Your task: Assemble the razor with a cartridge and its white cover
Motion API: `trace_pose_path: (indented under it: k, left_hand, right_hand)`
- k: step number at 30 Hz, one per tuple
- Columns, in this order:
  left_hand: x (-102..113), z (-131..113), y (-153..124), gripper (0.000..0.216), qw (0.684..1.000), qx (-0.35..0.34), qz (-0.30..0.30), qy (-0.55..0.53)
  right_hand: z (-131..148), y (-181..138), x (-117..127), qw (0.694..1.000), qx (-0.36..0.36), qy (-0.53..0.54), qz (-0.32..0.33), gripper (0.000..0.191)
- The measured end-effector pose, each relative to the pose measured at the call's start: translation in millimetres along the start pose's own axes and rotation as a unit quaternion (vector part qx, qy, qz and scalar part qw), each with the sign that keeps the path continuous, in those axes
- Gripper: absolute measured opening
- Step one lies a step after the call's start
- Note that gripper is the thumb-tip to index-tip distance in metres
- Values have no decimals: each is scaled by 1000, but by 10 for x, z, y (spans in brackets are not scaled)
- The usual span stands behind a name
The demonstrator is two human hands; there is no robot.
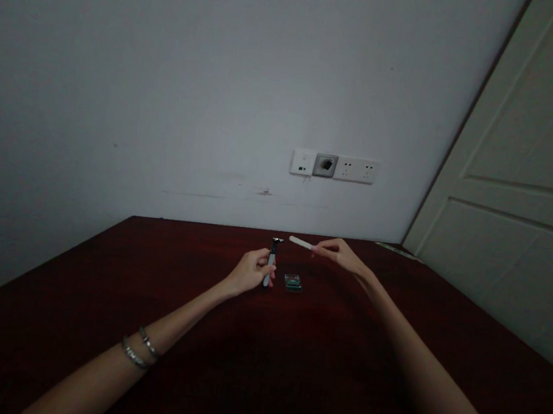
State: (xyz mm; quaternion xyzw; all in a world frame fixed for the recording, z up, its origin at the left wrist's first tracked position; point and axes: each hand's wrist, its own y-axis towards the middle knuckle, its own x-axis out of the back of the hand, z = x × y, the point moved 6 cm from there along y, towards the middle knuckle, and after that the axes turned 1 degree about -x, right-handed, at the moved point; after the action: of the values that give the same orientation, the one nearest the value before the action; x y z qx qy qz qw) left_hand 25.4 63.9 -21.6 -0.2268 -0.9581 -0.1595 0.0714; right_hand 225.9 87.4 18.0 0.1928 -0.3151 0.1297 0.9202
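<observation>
At a dark red table (91,318) against a white wall (170,86), we see the left hand (248,272) closed around a razor (270,260), held upright by its handle. The right hand (341,254) pinches a slim white piece (301,242) at the fingertips. Between them a small clear case (293,282) lies on the table, its green contents too small to identify. Wall sockets (334,166) sit behind.
</observation>
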Motion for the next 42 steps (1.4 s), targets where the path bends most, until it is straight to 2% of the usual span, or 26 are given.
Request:
trace_pose_path:
  k: [4, 7, 12, 15, 18, 21, 25, 29, 33, 38, 42]
  left_hand:
    - [-27, 57, 3, 6, 1000, 11, 5, 10]
    - [-32, 59, 5, 6, 1000, 2, 11, 9]
    - [26, 72, 27, 6, 1000, -9, 6, 12]
    - [45, 95, 50, 7, 1000, -9, 2, 12]
    - [72, 117, 73, 7, 1000, -10, -15, 11]
    - [99, 114, 80, 10, 999, -17, -35, -3]
    - [90, 45, 54, 14, 998, -38, -50, -22]
    - [38, -46, 16, 16, 997, -48, -47, -38]
    - [14, -97, 4, 17, 996, -57, -41, -47]
    - [-21, -89, -7, 16, 997, -56, -27, -45]
    - [-74, -91, -28, 14, 997, -65, -11, -37]
  right_hand:
    - [258, 22, -131, 999, 37, 25, 25, 41]
    - [227, 38, -225, 997, 36, 44, 55, 41]
    - [-56, 47, -83, 999, 9, 50, -8, 40]
    - [15, 47, -60, 996, 8, 87, -32, 39]
    - [241, 14, -196, 986, 4, 168, 1, 39]
    - [462, -92, -391, 964, -17, 263, 41, 35]
    - [648, -299, -585, 933, -22, 357, 25, 31]
    - [667, -528, -807, 917, -32, 397, -26, 32]
    - [610, -715, -1073, 903, -60, 424, -40, 31]
    - [623, -712, -1068, 888, -26, 450, -89, 31]
    - [571, -706, -1148, 886, -31, 454, -82, 32]
